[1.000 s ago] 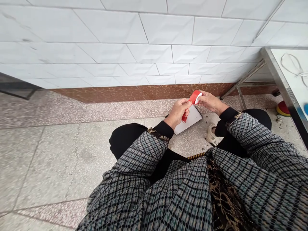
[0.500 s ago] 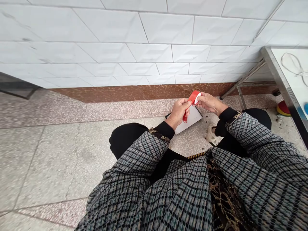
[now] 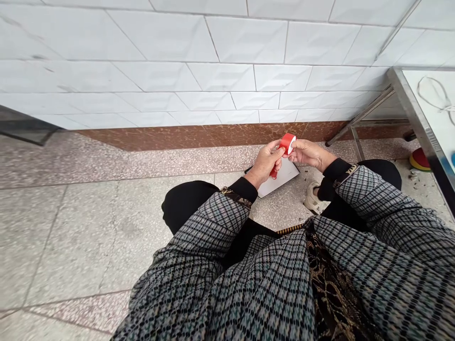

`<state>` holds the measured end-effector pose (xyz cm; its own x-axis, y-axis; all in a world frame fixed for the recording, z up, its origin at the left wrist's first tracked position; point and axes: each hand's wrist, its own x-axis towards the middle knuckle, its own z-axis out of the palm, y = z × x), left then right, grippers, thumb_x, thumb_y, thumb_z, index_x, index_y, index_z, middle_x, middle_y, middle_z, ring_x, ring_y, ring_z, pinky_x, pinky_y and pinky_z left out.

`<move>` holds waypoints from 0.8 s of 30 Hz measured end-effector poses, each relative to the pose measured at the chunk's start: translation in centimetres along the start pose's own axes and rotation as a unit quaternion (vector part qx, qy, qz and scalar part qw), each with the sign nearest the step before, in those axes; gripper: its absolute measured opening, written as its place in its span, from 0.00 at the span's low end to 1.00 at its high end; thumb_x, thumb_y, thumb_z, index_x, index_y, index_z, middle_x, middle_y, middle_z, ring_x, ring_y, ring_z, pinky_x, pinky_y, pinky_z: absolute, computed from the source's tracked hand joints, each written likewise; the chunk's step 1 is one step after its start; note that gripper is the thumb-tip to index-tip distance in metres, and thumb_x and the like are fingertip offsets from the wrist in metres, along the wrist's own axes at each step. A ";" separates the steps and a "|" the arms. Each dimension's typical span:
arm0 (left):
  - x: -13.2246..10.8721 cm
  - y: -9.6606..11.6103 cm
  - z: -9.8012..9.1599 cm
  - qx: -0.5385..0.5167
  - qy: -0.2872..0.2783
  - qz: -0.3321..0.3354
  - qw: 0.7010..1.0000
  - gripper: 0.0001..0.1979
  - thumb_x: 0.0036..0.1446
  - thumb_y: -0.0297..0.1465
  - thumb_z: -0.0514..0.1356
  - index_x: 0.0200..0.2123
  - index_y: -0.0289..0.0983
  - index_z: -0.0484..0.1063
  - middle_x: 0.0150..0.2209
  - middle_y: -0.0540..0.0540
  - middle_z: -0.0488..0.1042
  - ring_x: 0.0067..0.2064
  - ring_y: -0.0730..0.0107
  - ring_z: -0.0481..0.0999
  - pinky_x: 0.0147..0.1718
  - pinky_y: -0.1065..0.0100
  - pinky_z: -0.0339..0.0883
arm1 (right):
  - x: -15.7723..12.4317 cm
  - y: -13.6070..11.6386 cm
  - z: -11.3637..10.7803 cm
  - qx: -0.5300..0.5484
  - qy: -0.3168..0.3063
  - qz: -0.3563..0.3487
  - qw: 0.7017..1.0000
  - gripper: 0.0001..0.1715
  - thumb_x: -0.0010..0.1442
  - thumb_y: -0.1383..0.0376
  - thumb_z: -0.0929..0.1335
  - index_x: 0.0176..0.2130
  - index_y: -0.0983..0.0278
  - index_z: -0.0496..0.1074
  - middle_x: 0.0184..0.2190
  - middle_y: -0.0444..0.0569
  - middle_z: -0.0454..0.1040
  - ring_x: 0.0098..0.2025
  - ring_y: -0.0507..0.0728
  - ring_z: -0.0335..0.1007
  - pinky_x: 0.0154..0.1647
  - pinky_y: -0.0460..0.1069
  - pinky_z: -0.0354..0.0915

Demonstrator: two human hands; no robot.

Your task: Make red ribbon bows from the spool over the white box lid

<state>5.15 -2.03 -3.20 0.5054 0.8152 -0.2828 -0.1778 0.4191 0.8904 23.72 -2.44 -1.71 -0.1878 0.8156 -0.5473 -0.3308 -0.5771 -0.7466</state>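
Where the hands meet: about 12 o'clock from the knees, up over the white sheet (image 3: 279,179) on the floor.
Left hand (image 3: 265,161): closed, thumb and fingers pinching the red strip (image 3: 273,174), which hangs toward 6 o'clock below the fist.
Right hand (image 3: 311,155): fingertips (image 3: 294,146) pinched on the red tape roll (image 3: 287,144), white core showing.
Grip: both hands closed, neither open; left on the strip, right on the roll. Exact finger contact partly hidden.
Tape location: in the air between the hands, touching neither sheet nor floor.
Done: strip looks pulled off the roll, but the left hand hides the join.
Left: no red visible on the white sheet; the strip is not laid down.
Rest: steel-edged table (image 3: 408,102) at 2 o'clock, wire loop (image 3: 432,93) on it; red-and-yellow disc (image 3: 420,159) on the floor at 3 o'clock; white tiled wall (image 3: 227,76) at 12 o'clock.
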 end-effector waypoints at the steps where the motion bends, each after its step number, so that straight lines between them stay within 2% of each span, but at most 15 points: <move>1: 0.1 0.0 -0.1 0.003 -0.005 -0.004 1.000 0.18 0.72 0.33 0.67 0.60 0.35 0.74 0.17 0.63 0.64 0.15 0.78 0.62 0.17 0.74 0.52 | 0.0 0.0 0.0 0.002 0.003 0.006 1.000 0.05 0.62 0.73 0.72 0.37 0.64 0.76 0.27 0.48 0.82 0.30 0.53 0.79 0.29 0.44 0.67; 7: 0.3 0.0 -0.6 -0.006 -0.018 -0.016 1.000 0.17 0.69 0.33 0.70 0.57 0.36 0.75 0.16 0.64 0.62 0.15 0.79 0.61 0.17 0.75 0.52 | -0.3 0.0 -0.4 -0.044 -0.009 0.018 0.999 0.05 0.64 0.70 0.73 0.43 0.64 0.78 0.35 0.51 0.85 0.37 0.55 0.83 0.34 0.45 0.73; 9: 0.2 0.2 -0.7 -0.014 -0.025 -0.020 0.999 0.16 0.68 0.32 0.70 0.55 0.36 0.75 0.16 0.64 0.61 0.15 0.79 0.61 0.18 0.74 0.52 | -0.2 -0.1 -0.8 -0.092 -0.017 -0.010 0.996 0.11 0.63 0.67 0.75 0.47 0.62 0.78 0.39 0.50 0.86 0.38 0.57 0.83 0.39 0.48 0.77; 11: 0.1 0.4 -0.9 -0.017 -0.034 -0.026 0.999 0.16 0.68 0.32 0.70 0.55 0.37 0.74 0.16 0.64 0.61 0.15 0.78 0.61 0.18 0.74 0.52 | 0.1 -0.3 -1.5 -0.157 -0.009 -0.070 0.985 0.18 0.61 0.67 0.77 0.51 0.60 0.78 0.44 0.49 0.86 0.42 0.58 0.82 0.43 0.52 0.79; 13: 0.0 0.5 -1.1 -0.017 -0.042 -0.035 0.998 0.17 0.67 0.33 0.71 0.55 0.37 0.74 0.16 0.64 0.61 0.15 0.78 0.60 0.18 0.75 0.51 | 0.5 -0.5 -2.2 -0.245 0.002 -0.150 0.958 0.23 0.57 0.68 0.77 0.53 0.59 0.79 0.49 0.49 0.86 0.48 0.60 0.82 0.48 0.54 0.79; 15: -0.1 0.6 -1.3 -0.013 -0.048 -0.044 0.998 0.17 0.65 0.32 0.72 0.54 0.36 0.74 0.16 0.63 0.62 0.15 0.79 0.59 0.19 0.75 0.50 | 0.7 -0.8 -2.7 -0.349 0.004 -0.221 0.911 0.25 0.55 0.69 0.77 0.53 0.59 0.81 0.52 0.50 0.85 0.52 0.61 0.80 0.53 0.55 0.77; 17: -0.1 0.5 -1.4 -0.006 -0.053 -0.055 0.997 0.17 0.65 0.30 0.72 0.54 0.35 0.74 0.17 0.63 0.63 0.15 0.80 0.59 0.19 0.75 0.50 | 0.8 -1.1 -3.0 -0.445 0.001 -0.262 0.856 0.22 0.55 0.71 0.77 0.51 0.60 0.83 0.51 0.50 0.86 0.50 0.61 0.79 0.54 0.56 0.75; 19: -0.1 0.5 -1.4 0.003 -0.054 -0.062 0.997 0.17 0.66 0.29 0.71 0.55 0.35 0.75 0.17 0.62 0.64 0.16 0.80 0.59 0.19 0.75 0.49 | 0.7 -1.0 -3.1 -0.508 0.006 -0.280 0.814 0.20 0.57 0.71 0.75 0.50 0.62 0.84 0.46 0.50 0.86 0.44 0.60 0.78 0.51 0.55 0.74; 21: -0.2 0.4 -1.1 0.007 -0.046 -0.057 0.997 0.16 0.68 0.30 0.69 0.57 0.34 0.75 0.17 0.62 0.63 0.16 0.79 0.60 0.19 0.75 0.49 | 0.6 -0.9 -3.0 -0.527 0.025 -0.290 0.798 0.20 0.58 0.71 0.74 0.50 0.63 0.84 0.42 0.49 0.86 0.39 0.58 0.76 0.49 0.54 0.73; 24: -0.3 0.5 -0.5 0.006 -0.018 -0.031 0.999 0.20 0.72 0.33 0.67 0.64 0.35 0.74 0.17 0.63 0.62 0.16 0.78 0.61 0.19 0.75 0.50 | 0.9 -0.7 -2.9 -0.487 0.082 -0.293 0.819 0.22 0.58 0.71 0.73 0.52 0.65 0.85 0.42 0.49 0.86 0.41 0.59 0.78 0.50 0.54 0.73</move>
<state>4.45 -1.88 -2.82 0.5445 0.7736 -0.3242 -0.1355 0.4625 0.8762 26.46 -1.43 -2.79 -0.1071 0.9938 0.0284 0.5908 0.0866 -0.8022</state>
